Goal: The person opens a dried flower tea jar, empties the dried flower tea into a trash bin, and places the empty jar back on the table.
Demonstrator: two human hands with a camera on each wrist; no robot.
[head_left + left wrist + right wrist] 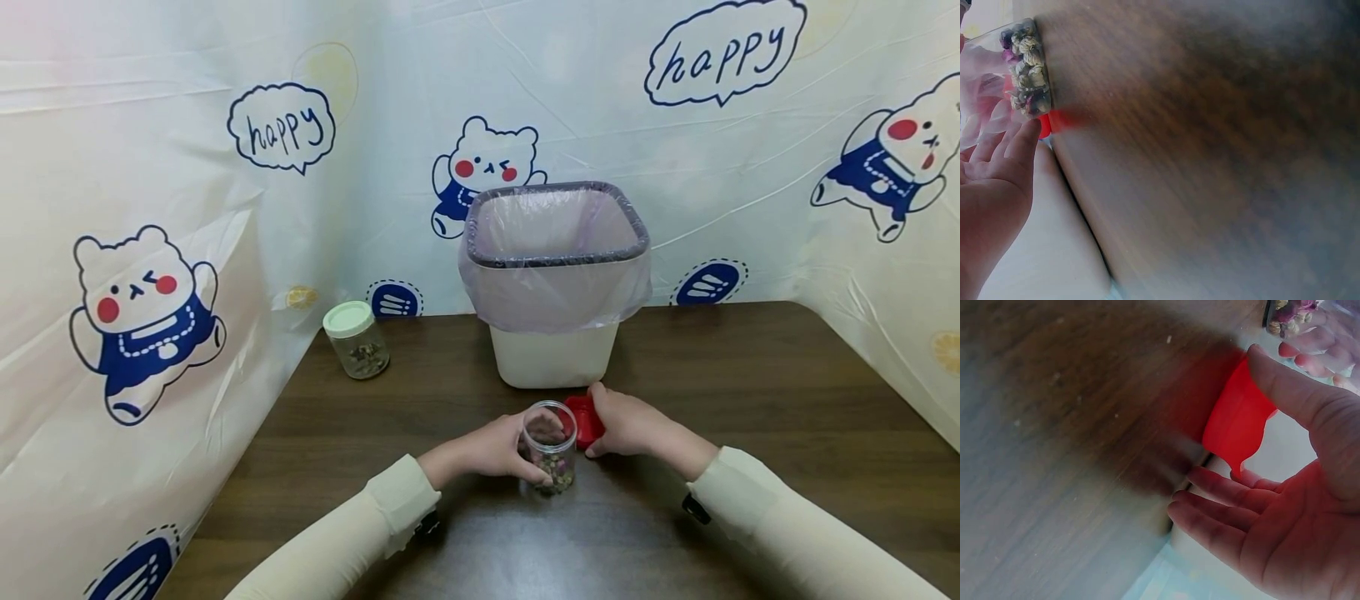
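An open-topped clear jar (550, 442) stands on the table with dried flower buds (1027, 65) in its lower part. My left hand (504, 447) grips it from the left, thumb on the near side and fingers behind. Just right of the jar is a small red dish (584, 422), which looks like thin plastic with a wavy rim in the right wrist view. My right hand (628, 421) holds this dish between thumb and fingers; the lower fingers (1222, 534) spread loosely beside it. What the dish contains is hidden.
A white bin (555, 358) lined with a translucent bag stands directly behind the hands. At the back left, a second jar (360, 346) with a pale green lid holds dark dried bits. Printed curtains (375, 192) enclose the brown wooden table (720, 375) at the back and sides.
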